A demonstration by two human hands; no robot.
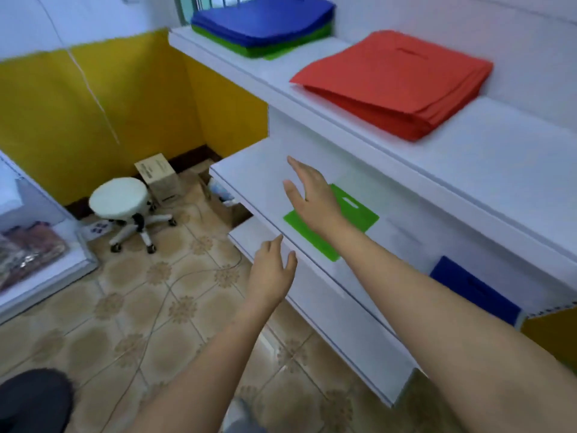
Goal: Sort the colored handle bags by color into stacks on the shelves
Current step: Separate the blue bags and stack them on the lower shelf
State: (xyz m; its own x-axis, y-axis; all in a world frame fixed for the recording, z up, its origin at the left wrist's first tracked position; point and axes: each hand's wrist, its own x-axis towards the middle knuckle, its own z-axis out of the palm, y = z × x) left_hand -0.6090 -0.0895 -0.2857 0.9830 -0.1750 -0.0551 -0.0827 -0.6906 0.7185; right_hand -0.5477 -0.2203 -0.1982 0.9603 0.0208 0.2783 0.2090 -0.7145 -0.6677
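Note:
A single green handle bag (356, 214) lies flat on the middle white shelf (249, 173). My right hand (309, 195) hovers over its left part, fingers straight, holding nothing. My left hand (274, 270) is lower, in front of the shelf edge, fingers relaxed and empty. A blue bag (471, 289) lies further right on the same shelf. On the top shelf sit a red stack (396, 79) and a mixed stack with blue bags (262, 20) over green ones (274, 51).
A lower white shelf (327, 323) juts out under the middle one. A white rolling stool (121, 201) and a cardboard box (159, 176) stand on the tiled floor by the yellow wall. Another shelf unit with packaged goods (28, 251) is at left.

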